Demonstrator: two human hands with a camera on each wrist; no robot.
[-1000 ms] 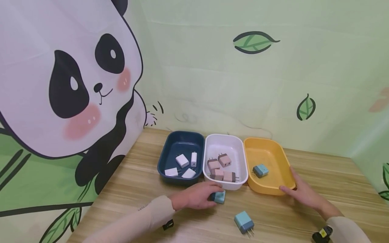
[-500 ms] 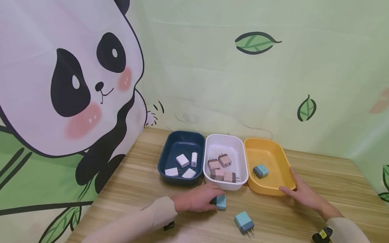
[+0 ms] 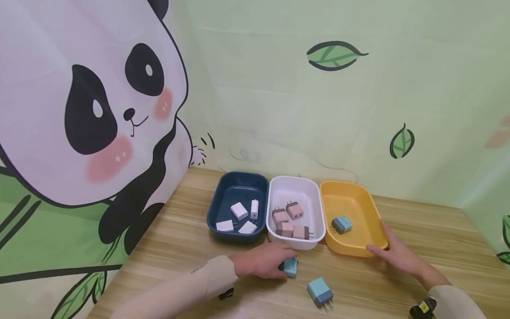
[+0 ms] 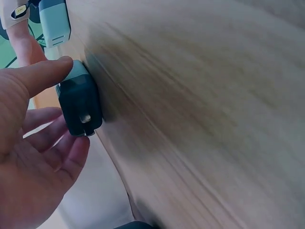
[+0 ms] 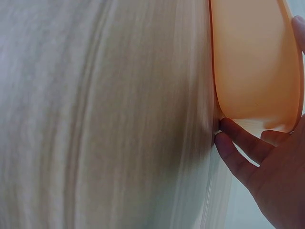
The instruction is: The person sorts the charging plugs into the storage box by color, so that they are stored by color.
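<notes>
My left hand (image 3: 263, 261) holds a blue plug-in charger (image 3: 291, 267) just in front of the white tray (image 3: 304, 188). In the left wrist view, the thumb lies on one side of this charger (image 4: 78, 105) and the fingers on another; its dark prong end faces the camera. A second blue charger (image 3: 319, 290) lies nearer on the table, prongs toward the front. My right hand (image 3: 402, 254) touches the near right corner of the yellow tray (image 3: 362, 208), thumb at its front rim and fingers spread along its side. One blue charger (image 3: 341, 224) sits inside that tray.
To the left of the white tray stands a dark blue tray (image 3: 243, 179) with several white chargers (image 3: 239, 211). Several pink chargers (image 3: 295, 210) lie in the white one. All three trays stand side by side on the wooden table (image 3: 179, 221), near the printed backdrop (image 3: 271, 110).
My left hand and its blue charger have shifted slightly to the right and toward the front edge. The right hand and the trays stay where they were.
</notes>
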